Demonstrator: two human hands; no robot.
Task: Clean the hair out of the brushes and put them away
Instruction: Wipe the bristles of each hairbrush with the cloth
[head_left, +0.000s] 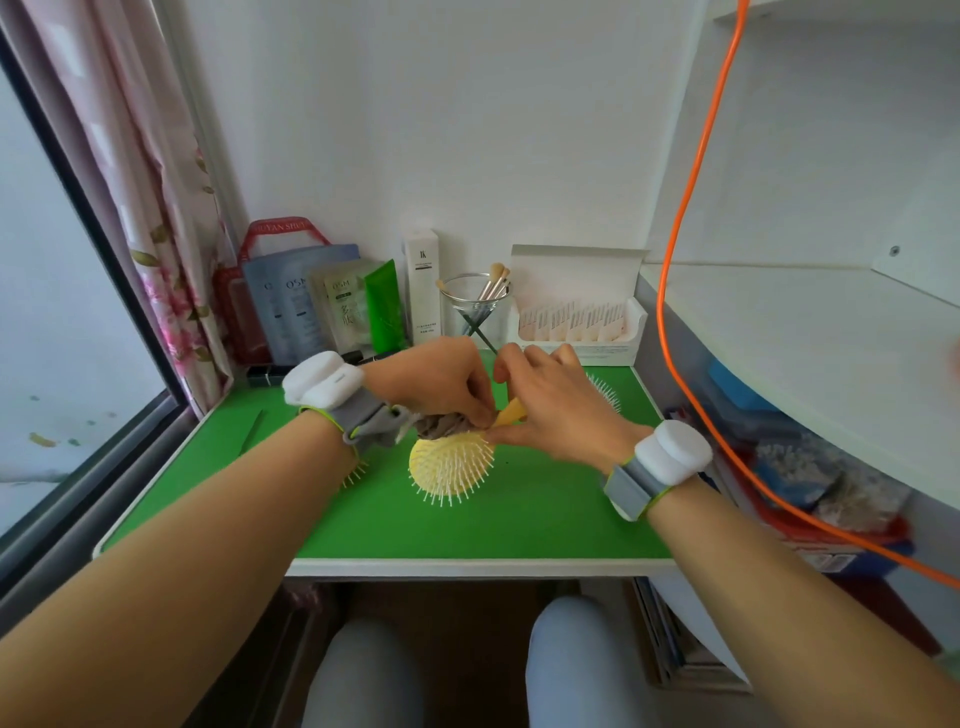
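Over green table, left hand pinches hair clump, right hand grips yellow brush.

Yellow brush, green table, orange cable, pink floral curtain.

Handle of yellow brush mostly hidden under right hand & left hand. Hair clump partly covered by left hand. 2nd brush, far right, behind right hand: only white bristles show. 3rd brush, under left forearm: bristle tips only. Print on white box too small to read. Orange cable cut off at top & right edges.
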